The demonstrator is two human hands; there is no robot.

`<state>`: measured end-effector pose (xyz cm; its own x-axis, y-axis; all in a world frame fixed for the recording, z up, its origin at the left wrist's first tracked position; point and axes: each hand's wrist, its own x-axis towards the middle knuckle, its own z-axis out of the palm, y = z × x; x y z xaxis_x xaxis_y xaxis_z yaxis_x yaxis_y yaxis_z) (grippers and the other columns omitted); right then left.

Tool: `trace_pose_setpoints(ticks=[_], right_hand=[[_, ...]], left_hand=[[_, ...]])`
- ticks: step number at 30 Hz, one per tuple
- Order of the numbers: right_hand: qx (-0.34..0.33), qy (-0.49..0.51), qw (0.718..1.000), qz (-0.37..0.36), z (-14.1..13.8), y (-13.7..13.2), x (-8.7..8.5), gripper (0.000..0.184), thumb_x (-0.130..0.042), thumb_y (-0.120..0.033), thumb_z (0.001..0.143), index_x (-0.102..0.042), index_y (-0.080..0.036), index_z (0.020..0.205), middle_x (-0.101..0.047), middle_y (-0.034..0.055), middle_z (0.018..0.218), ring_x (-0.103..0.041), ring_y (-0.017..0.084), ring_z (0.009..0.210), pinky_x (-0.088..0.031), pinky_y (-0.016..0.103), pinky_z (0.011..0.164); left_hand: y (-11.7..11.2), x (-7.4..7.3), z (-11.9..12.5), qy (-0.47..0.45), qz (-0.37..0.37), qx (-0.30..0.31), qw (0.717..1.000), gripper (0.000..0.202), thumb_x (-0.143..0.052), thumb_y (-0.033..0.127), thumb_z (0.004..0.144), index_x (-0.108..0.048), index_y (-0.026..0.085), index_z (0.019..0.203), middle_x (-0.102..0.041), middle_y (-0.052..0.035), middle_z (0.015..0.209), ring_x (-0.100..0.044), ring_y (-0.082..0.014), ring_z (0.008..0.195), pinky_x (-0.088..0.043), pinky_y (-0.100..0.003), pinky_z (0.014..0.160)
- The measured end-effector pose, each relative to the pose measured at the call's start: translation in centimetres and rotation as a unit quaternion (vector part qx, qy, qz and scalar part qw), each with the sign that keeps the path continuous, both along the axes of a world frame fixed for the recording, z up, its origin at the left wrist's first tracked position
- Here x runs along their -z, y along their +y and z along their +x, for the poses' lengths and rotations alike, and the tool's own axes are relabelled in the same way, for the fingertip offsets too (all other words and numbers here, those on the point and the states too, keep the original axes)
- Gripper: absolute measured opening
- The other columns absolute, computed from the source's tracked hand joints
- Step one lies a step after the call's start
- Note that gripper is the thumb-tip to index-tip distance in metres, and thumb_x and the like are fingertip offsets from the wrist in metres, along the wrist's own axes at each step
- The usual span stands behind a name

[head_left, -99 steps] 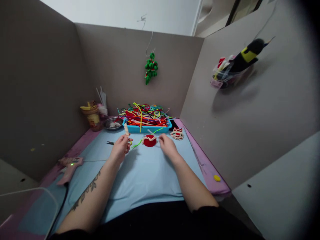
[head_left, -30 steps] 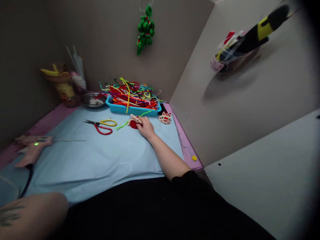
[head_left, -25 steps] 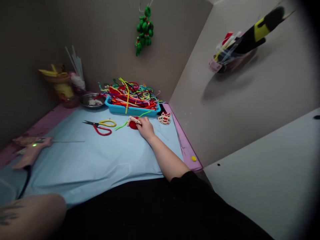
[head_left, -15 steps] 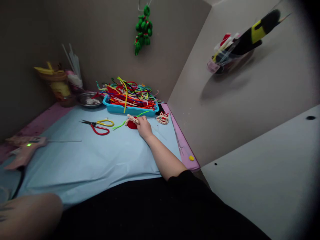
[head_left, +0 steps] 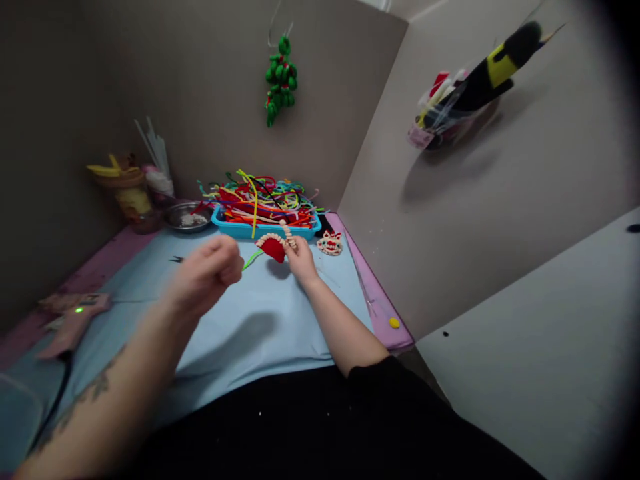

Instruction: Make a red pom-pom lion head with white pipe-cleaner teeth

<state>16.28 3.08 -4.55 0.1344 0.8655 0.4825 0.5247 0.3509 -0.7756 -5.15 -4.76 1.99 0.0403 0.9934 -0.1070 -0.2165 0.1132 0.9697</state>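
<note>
My right hand [head_left: 301, 259] pinches a fan-shaped piece of red felt-like material edged with twisted cream cord, a red-and-cream craft piece [head_left: 273, 247], and lifts it off the blue cover [head_left: 235, 313]. One cream coil sticks up above the fingers. My left hand [head_left: 207, 270] hangs over the table to its left, fingers curled like a fist and slightly blurred; what they hold, if anything, is hidden. Behind it only the dark tips of the scissors [head_left: 176, 259] show. A bright green fuzzy stem [head_left: 253, 259] lies between the hands.
At the back stands a blue tray [head_left: 240, 231] heaped with colourful pipe cleaners. A finished-looking red-and-cream ornament [head_left: 330, 244] lies right of my hand. A metal bowl [head_left: 187, 219] sits back left; a pink glue gun [head_left: 75, 327] with a green light lies left. Walls close in behind and right.
My left hand has come up from the lower left over the table, covering most of the scissors. My right hand has raised the red-and-cream piece off the cover. The view has shifted slightly.
</note>
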Motion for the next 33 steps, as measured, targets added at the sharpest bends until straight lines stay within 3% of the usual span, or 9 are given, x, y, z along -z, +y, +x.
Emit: trace_pose_setpoints(ticks=[2,4,7,10,14,18,21,26,33], right_hand=[[0.003,0.025,1.000,0.014,0.3,-0.4,-0.5,0.014,-0.049,-0.029,0.086,-0.055,-0.019,0.094,-0.052,0.0052,0.094,-0.053,0.018,0.090,-0.044,0.030,0.088],[-0.002,0.028,0.999,0.037,0.3,-1.1,-1.0,0.013,-0.049,-0.030,0.086,-0.055,-0.020,0.092,-0.052,0.0049,0.092,-0.053,0.019,0.089,-0.044,0.030,0.087],[-0.041,0.015,0.997,0.070,-0.4,-2.1,-1.4,0.013,-0.050,-0.029,0.086,-0.056,-0.020,0.092,-0.052,0.0055,0.093,-0.054,0.019,0.090,-0.044,0.031,0.087],[-0.069,0.011,0.995,0.076,-1.1,-2.9,-1.6,0.018,-0.053,-0.031,0.085,-0.057,-0.020,0.098,-0.054,0.0064,0.097,-0.055,0.019,0.093,-0.044,0.031,0.087],[-0.084,0.036,0.993,0.075,-1.1,-3.8,-1.9,0.026,-0.046,-0.038,0.091,-0.058,-0.019,0.104,-0.059,0.0058,0.094,-0.057,0.019,0.087,-0.046,0.030,0.080],[-0.122,-0.024,0.987,0.106,-1.3,-5.0,-2.2,0.024,-0.045,-0.035,0.093,-0.064,-0.020,0.094,-0.064,0.0048,0.086,-0.058,0.018,0.082,-0.047,0.030,0.076],[-0.131,-0.084,0.976,0.149,-1.9,-5.5,-2.1,0.020,-0.049,-0.030,0.091,-0.067,-0.020,0.095,-0.067,0.0064,0.088,-0.059,0.019,0.085,-0.047,0.032,0.079],[-0.080,-0.144,0.970,0.177,-2.4,-5.5,-1.7,0.020,-0.051,-0.024,0.089,-0.069,-0.020,0.097,-0.069,0.0073,0.089,-0.061,0.020,0.084,-0.048,0.034,0.081],[-0.046,-0.202,0.963,0.172,-2.0,-5.2,-1.5,0.022,-0.052,-0.023,0.089,-0.069,-0.023,0.103,-0.068,0.0067,0.089,-0.060,0.020,0.087,-0.048,0.033,0.082]], left_hand=[[1.1,0.2,1.3,0.009,-0.026,0.025,0.999,0.028,-0.072,0.038,0.072,-0.063,0.015,0.085,-0.058,0.0013,0.071,-0.057,-0.0108,0.068,-0.042,-0.021,0.059],[2.1,1.0,2.7,-0.013,-0.068,0.078,0.995,0.036,-0.080,0.033,0.061,-0.065,0.016,0.089,-0.065,-0.0027,0.087,-0.060,-0.0135,0.078,-0.045,-0.024,0.065],[3.3,2.7,4.1,-0.106,-0.080,0.139,0.981,0.038,-0.079,0.026,0.062,-0.066,0.016,0.097,-0.067,-0.0072,0.100,-0.063,-0.0164,0.086,-0.048,-0.027,0.073],[3.9,4.0,4.4,-0.164,-0.093,0.080,0.979,0.032,-0.074,0.018,0.067,-0.065,0.017,0.098,-0.069,-0.0068,0.097,-0.064,-0.0137,0.077,-0.050,-0.024,0.070],[3.9,4.7,3.8,-0.161,-0.105,0.059,0.980,0.025,-0.069,0.017,0.074,-0.065,0.015,0.098,-0.070,-0.0084,0.097,-0.066,-0.0146,0.077,-0.053,-0.025,0.067],[3.6,4.9,3.7,-0.170,-0.061,0.040,0.983,0.027,-0.069,0.012,0.072,-0.066,0.016,0.098,-0.071,-0.0069,0.096,-0.067,-0.0144,0.077,-0.054,-0.021,0.060],[3.5,5.1,4.0,-0.207,-0.029,0.023,0.978,0.024,-0.067,0.007,0.071,-0.067,0.015,0.093,-0.071,-0.0050,0.092,-0.066,-0.0126,0.078,-0.054,-0.019,0.067],[3.0,5.1,4.5,-0.263,0.000,0.064,0.963,0.031,-0.062,-0.002,0.064,-0.068,0.011,0.092,-0.071,-0.0073,0.090,-0.066,-0.0145,0.086,-0.052,-0.023,0.084],[2.3,4.4,4.9,-0.286,0.021,0.087,0.954,0.038,-0.060,0.000,0.065,-0.067,0.012,0.101,-0.071,-0.0088,0.101,-0.065,-0.0164,0.093,-0.049,-0.024,0.086]])
